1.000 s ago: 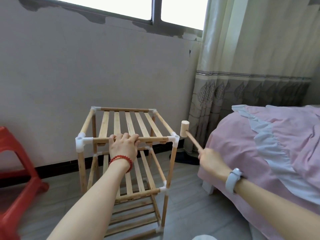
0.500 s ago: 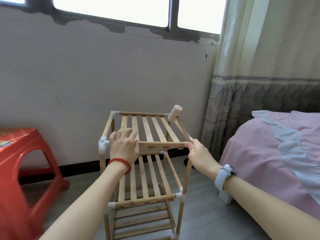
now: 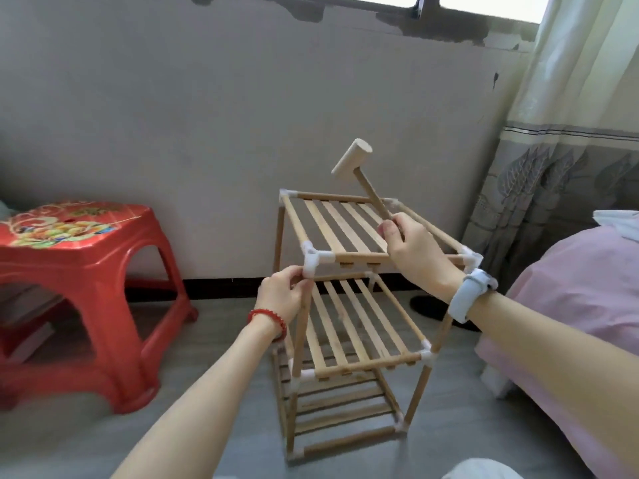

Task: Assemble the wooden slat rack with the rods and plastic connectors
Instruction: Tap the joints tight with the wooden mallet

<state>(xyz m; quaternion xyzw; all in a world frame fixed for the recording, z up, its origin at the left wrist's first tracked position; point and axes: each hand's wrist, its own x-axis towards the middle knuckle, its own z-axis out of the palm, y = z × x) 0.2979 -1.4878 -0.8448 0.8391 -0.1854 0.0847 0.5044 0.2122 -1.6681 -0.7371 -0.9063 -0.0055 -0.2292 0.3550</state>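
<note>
Where right hand (image 3: 411, 250) covers, mallet (image 3: 359, 171) handle hidden

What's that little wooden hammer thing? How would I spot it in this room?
Find the wooden rack standing before the grey wall. Above its top shelf, the right hand grips a thin handle. That is the mallet: its stubby pale cylinder head is the only wood raised clear of the rack.

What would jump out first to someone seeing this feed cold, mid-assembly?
The three-tier wooden slat rack standing on the floor at centre, with the right hand holding a small wooden mallet raised over its top shelf. The left hand grips the near-left upright just under a white plastic connector. A bright red plastic stool sits at left by the wall.
</note>
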